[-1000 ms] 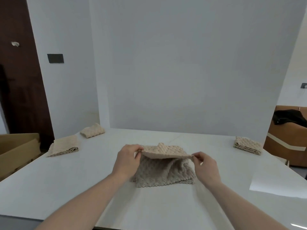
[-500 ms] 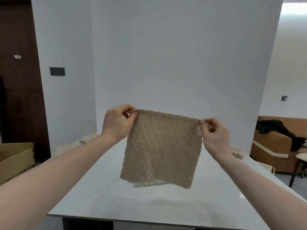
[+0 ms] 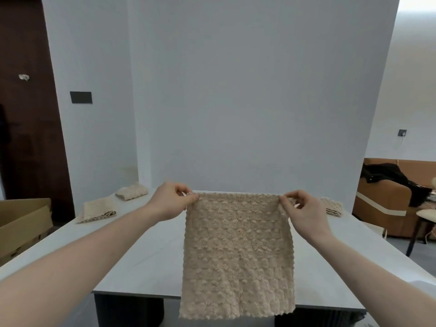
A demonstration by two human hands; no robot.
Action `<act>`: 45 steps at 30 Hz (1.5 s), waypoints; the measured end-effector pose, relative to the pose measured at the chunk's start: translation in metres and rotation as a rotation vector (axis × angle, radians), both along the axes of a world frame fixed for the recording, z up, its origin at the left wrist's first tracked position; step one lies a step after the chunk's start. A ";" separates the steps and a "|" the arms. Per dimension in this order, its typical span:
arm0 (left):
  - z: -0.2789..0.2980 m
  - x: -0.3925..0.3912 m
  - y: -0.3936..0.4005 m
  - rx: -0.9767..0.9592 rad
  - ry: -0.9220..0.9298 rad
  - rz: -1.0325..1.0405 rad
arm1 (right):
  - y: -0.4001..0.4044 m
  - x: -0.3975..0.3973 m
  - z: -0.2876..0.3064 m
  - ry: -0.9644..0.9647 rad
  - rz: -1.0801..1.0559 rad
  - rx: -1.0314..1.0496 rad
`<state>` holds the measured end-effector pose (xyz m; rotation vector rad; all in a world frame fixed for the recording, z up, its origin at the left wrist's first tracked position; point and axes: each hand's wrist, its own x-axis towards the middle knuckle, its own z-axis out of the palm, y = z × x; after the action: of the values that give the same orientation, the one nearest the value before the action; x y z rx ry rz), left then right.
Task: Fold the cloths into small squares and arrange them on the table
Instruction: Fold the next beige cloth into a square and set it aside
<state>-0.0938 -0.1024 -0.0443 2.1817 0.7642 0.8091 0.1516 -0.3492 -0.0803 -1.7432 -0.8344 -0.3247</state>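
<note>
White table [image 3: 146, 263] now lies clear under the beige cloth [image 3: 237, 256], lifted off it and hanging open. Left hand [image 3: 171, 200] and right hand [image 3: 302, 208] each pinch a top corner, so folding has yet to start.

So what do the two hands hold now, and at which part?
Both hold the beige cloth by its top corners: left hand pinches the top left corner, right hand the top right.

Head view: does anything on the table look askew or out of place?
Nothing stands out. Three folded cloths lie on the table; the left hand and right hand pinch an unfolded cloth by its top corners.
</note>
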 end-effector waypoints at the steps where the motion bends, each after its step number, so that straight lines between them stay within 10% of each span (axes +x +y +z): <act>1: -0.006 0.005 0.000 -0.018 0.035 0.010 | 0.002 0.004 -0.007 0.003 -0.008 -0.035; 20: -0.076 0.081 0.035 -0.116 0.107 0.121 | 0.050 0.049 -0.053 0.054 -0.056 -0.283; 45: -0.158 -0.011 -0.034 0.014 0.248 -0.087 | -0.034 -0.009 -0.122 -0.043 0.089 -0.636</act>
<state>-0.1048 -0.1366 -0.2026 2.3380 0.7786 0.5070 0.1428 -0.3837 -0.2022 -2.2785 -1.1233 -0.0298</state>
